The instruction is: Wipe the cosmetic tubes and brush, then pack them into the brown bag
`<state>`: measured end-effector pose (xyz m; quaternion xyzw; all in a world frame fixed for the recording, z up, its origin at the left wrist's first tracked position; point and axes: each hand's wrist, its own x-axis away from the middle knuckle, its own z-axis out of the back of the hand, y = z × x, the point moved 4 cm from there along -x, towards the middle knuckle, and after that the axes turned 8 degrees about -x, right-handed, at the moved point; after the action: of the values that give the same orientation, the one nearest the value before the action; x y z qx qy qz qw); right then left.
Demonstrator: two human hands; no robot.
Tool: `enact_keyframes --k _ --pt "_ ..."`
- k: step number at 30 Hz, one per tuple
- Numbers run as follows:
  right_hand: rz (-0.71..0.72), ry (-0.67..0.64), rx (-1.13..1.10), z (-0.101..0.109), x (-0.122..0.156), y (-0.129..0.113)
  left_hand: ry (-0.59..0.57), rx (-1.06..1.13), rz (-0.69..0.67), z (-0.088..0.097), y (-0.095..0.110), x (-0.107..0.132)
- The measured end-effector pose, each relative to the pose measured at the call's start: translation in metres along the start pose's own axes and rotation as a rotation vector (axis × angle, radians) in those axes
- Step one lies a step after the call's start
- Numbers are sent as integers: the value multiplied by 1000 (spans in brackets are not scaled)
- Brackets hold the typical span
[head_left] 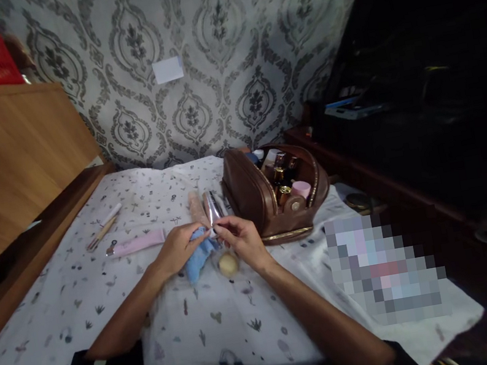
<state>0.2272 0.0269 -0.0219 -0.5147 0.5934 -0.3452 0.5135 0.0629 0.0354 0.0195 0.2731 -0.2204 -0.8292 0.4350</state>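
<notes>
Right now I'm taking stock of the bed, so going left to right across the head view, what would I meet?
Wooden sticks → pink tube → left hand gripping blue cloth → slim tube pinched by right hand → brown cosmetics bag → round case.

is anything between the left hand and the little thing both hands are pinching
Yes: the blue cloth is bunched between the left hand and the small pale item. The right hand seems to pinch it bare.
</notes>
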Motion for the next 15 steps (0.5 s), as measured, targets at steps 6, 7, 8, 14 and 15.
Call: enact_keyframes --k 6,7,8,14,15 --pt "-9 -16 -7 -3 2 4 350 -3 76 10 -7 3" --pt "-5 -28 1 -3 3 4 378 -13 55 8 -4 4" --pt "3 -40 7 -4 4 4 381 -27 18 5 0 5" --pt "20 -28 -25 -2 4 3 98 -109 -124 -15 11 5" --pt "18 -25 -32 -2 4 3 47 -119 -121 -13 9 4"
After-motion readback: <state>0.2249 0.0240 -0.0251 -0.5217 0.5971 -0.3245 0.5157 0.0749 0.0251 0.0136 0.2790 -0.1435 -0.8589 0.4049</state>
